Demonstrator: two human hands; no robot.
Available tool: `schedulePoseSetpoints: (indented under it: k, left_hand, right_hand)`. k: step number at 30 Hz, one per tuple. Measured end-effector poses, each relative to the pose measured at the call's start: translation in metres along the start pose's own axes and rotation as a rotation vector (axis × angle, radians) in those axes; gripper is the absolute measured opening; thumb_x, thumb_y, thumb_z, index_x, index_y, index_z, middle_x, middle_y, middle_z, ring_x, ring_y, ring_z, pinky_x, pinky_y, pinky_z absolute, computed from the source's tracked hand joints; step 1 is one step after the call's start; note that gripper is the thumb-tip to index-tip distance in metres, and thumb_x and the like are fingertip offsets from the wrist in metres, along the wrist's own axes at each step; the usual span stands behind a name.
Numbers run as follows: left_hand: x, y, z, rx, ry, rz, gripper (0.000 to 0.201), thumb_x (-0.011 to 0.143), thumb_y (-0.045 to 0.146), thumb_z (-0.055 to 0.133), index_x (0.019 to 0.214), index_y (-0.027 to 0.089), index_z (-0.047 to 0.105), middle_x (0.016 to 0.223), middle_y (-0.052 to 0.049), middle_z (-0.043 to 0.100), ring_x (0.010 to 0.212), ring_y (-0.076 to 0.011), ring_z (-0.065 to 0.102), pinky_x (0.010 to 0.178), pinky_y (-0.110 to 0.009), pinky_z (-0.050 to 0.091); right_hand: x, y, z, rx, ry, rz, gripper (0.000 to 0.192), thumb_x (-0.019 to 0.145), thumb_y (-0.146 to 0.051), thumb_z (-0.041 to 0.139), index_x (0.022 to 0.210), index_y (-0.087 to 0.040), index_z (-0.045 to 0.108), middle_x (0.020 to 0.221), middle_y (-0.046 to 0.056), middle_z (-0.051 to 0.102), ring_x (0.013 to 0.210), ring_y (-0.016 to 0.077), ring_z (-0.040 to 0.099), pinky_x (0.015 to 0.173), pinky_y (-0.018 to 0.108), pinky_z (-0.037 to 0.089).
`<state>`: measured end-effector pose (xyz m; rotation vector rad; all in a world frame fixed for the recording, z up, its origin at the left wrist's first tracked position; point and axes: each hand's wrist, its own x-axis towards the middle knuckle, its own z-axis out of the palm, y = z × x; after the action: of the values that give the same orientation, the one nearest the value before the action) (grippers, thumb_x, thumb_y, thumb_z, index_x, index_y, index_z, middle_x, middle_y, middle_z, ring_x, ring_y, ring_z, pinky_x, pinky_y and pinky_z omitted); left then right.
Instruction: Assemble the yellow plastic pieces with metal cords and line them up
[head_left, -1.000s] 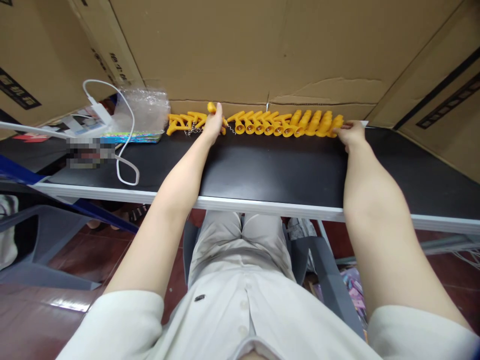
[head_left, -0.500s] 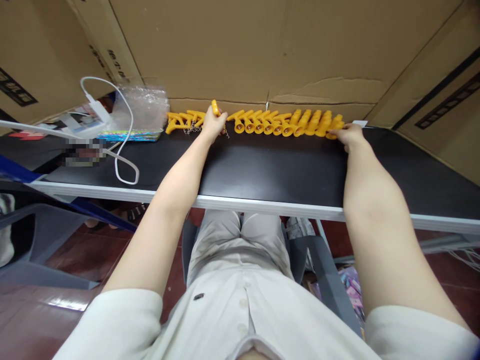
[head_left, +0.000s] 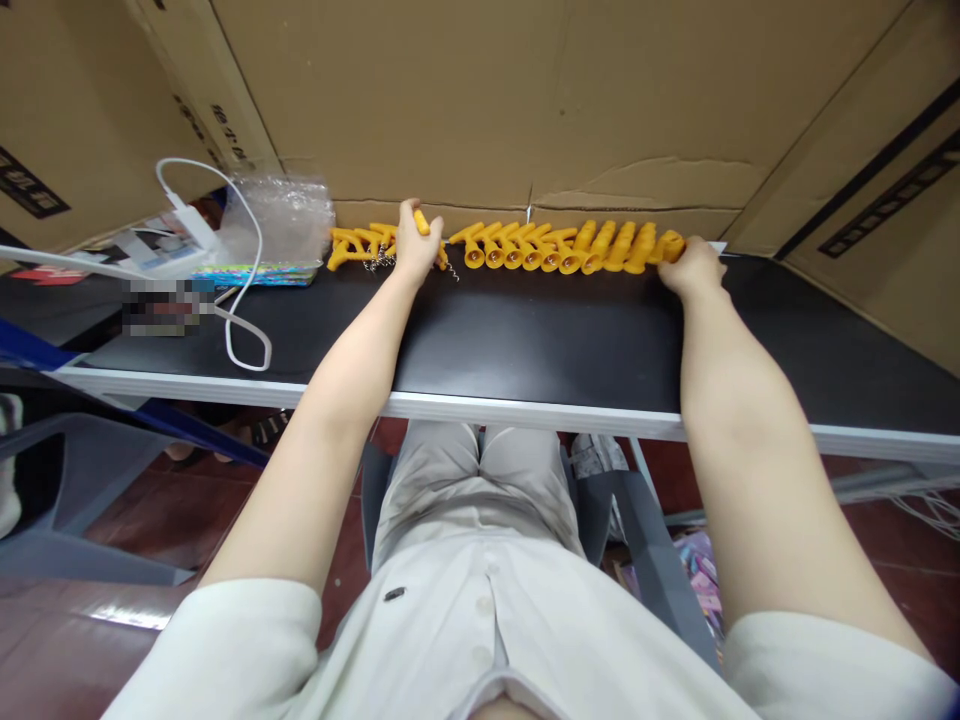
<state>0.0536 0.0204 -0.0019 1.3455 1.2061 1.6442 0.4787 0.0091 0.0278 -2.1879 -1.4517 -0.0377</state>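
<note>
A row of yellow plastic corkscrew parts lies along the back of the black tabletop. Toward the left are yellow handles with metal spirals (head_left: 381, 258); in the middle and right, bell-shaped yellow bodies (head_left: 532, 259) lie side by side, several with their round mouths facing me. My left hand (head_left: 417, 245) is closed around a yellow corkscrew handle (head_left: 421, 223), whose end shows above my thumb. At the right end of the row, my right hand (head_left: 694, 268) grips a yellow corkscrew body (head_left: 672, 247). My palms hide part of both pieces.
Tall cardboard (head_left: 450, 100) walls the back and sides. On the left lie a clear plastic bag (head_left: 281, 215), colourful flat packets (head_left: 259, 275) and a looping white cable (head_left: 260, 240). A metal edge (head_left: 525, 411) runs along the table's front.
My right hand has tipped the end corkscrew body, separating it a little from its neighbour. My left hand has shifted slightly left, and the handle in it has turned.
</note>
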Motion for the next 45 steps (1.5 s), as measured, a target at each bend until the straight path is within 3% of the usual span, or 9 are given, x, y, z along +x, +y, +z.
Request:
schedulePoseSetpoints:
  k: [5, 11, 15, 18, 21, 29, 35, 41, 45]
  left_hand:
    - [-0.031, 0.028, -0.001, -0.026, 0.012, -0.002, 0.077, 0.082, 0.047, 0.097, 0.144, 0.026, 0.057, 0.107, -0.006, 0.071, 0.102, -0.0275, 0.083, 0.079, -0.029, 0.062]
    - [-0.023, 0.029, 0.014, -0.122, 0.065, -0.103, 0.079, 0.085, 0.061, 0.094, 0.145, 0.03, 0.053, 0.112, -0.006, 0.075, 0.096, -0.0228, 0.084, 0.071, -0.024, 0.059]
    - [-0.016, 0.033, 0.029, -0.213, 0.101, -0.206, 0.076, 0.093, 0.064, 0.085, 0.153, 0.036, 0.047, 0.115, -0.005, 0.079, 0.085, -0.0191, 0.083, 0.061, -0.022, 0.057]
    - [-0.019, 0.036, 0.035, -0.211, 0.052, -0.2, 0.075, 0.094, 0.064, 0.083, 0.152, 0.032, 0.049, 0.12, -0.006, 0.079, 0.079, -0.0159, 0.082, 0.061, -0.021, 0.058]
    - [-0.024, 0.037, 0.038, -0.193, 0.001, -0.18, 0.073, 0.094, 0.062, 0.083, 0.149, 0.028, 0.051, 0.128, -0.008, 0.078, 0.077, -0.0135, 0.081, 0.066, -0.021, 0.06]
    - [-0.027, 0.034, 0.042, -0.219, -0.076, -0.199, 0.067, 0.095, 0.049, 0.082, 0.15, 0.028, 0.05, 0.115, -0.005, 0.08, 0.075, -0.0158, 0.08, 0.074, -0.026, 0.065]
    - [-0.022, 0.029, 0.039, -0.202, -0.058, -0.191, 0.061, 0.098, 0.047, 0.079, 0.149, 0.028, 0.051, 0.127, -0.008, 0.077, 0.084, -0.0172, 0.083, 0.078, -0.027, 0.066]
    - [-0.024, 0.031, 0.04, -0.205, -0.035, -0.18, 0.056, 0.102, 0.039, 0.072, 0.151, 0.029, 0.047, 0.136, -0.008, 0.075, 0.085, -0.0146, 0.082, 0.078, -0.024, 0.066]
    - [-0.03, 0.036, 0.041, -0.203, -0.127, -0.185, 0.058, 0.1, 0.042, 0.073, 0.15, 0.027, 0.048, 0.142, -0.011, 0.072, 0.093, -0.0174, 0.083, 0.088, -0.027, 0.067]
  right_hand:
    - [-0.008, -0.019, -0.012, 0.115, 0.158, -0.023, 0.052, 0.103, -0.006, 0.068, 0.153, -0.007, 0.058, 0.158, 0.027, 0.062, 0.149, 0.0292, 0.059, 0.119, 0.042, 0.038]
    - [-0.023, -0.06, -0.023, 0.087, 0.115, -0.306, 0.043, 0.103, -0.007, 0.065, 0.146, -0.007, 0.06, 0.16, 0.027, 0.058, 0.151, 0.0326, 0.055, 0.121, 0.046, 0.04]
    - [-0.028, -0.086, 0.002, 0.142, -0.031, -0.627, 0.037, 0.096, -0.01, 0.072, 0.132, -0.018, 0.069, 0.149, 0.02, 0.065, 0.143, 0.0393, 0.059, 0.121, 0.057, 0.045]
    - [-0.032, -0.099, 0.032, 0.221, -0.091, -0.862, 0.037, 0.091, -0.029, 0.08, 0.127, -0.024, 0.073, 0.135, 0.016, 0.069, 0.133, 0.0439, 0.064, 0.116, 0.064, 0.05]
    - [-0.04, -0.108, 0.052, 0.256, -0.126, -0.976, 0.039, 0.09, -0.039, 0.078, 0.125, -0.023, 0.076, 0.127, 0.016, 0.071, 0.126, 0.0435, 0.067, 0.113, 0.063, 0.053]
    - [-0.051, -0.114, 0.058, 0.266, -0.16, -1.009, 0.039, 0.084, -0.03, 0.072, 0.121, -0.02, 0.079, 0.128, 0.015, 0.077, 0.123, 0.0394, 0.07, 0.114, 0.055, 0.053]
    - [-0.048, -0.111, 0.057, 0.254, -0.182, -0.973, 0.039, 0.082, -0.025, 0.074, 0.119, -0.018, 0.081, 0.125, 0.013, 0.079, 0.115, 0.0374, 0.073, 0.108, 0.053, 0.057]
    - [-0.051, -0.112, 0.058, 0.328, -0.21, -0.928, 0.041, 0.083, -0.041, 0.083, 0.118, -0.02, 0.082, 0.122, 0.013, 0.079, 0.115, 0.038, 0.073, 0.107, 0.055, 0.058]
    - [-0.054, -0.114, 0.058, 0.364, -0.226, -0.916, 0.048, 0.085, -0.051, 0.083, 0.121, -0.02, 0.082, 0.117, 0.013, 0.079, 0.111, 0.0366, 0.073, 0.104, 0.053, 0.06]
